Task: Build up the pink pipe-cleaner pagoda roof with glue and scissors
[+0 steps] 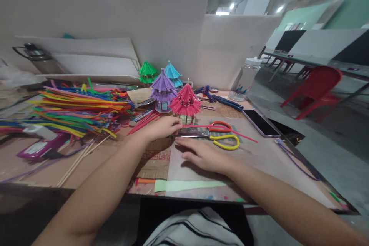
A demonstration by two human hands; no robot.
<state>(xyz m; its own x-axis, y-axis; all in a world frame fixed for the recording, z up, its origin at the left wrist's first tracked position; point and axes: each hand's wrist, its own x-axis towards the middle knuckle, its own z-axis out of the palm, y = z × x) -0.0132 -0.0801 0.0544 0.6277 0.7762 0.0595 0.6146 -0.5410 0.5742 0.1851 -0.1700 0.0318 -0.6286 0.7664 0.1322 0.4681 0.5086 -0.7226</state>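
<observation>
Fingers curled, my left hand closes at one end of a pink pipe cleaner, whose strand runs to the right over the scissors. The exact grip at the fingertips is partly hidden. My right hand lies low over the white sheet with fingers stretched, just in front of the scissors' blades. The scissors have one orange and one yellow handle. Right behind my hands stands a small model hut with a pink fuzzy roof on thin sticks. More pink pipe cleaners lie left of my left hand.
Purple, blue and green model huts stand behind. A heap of coloured pipe cleaners fills the left. A glue gun, pliers, a phone and a clear bottle lie or stand right.
</observation>
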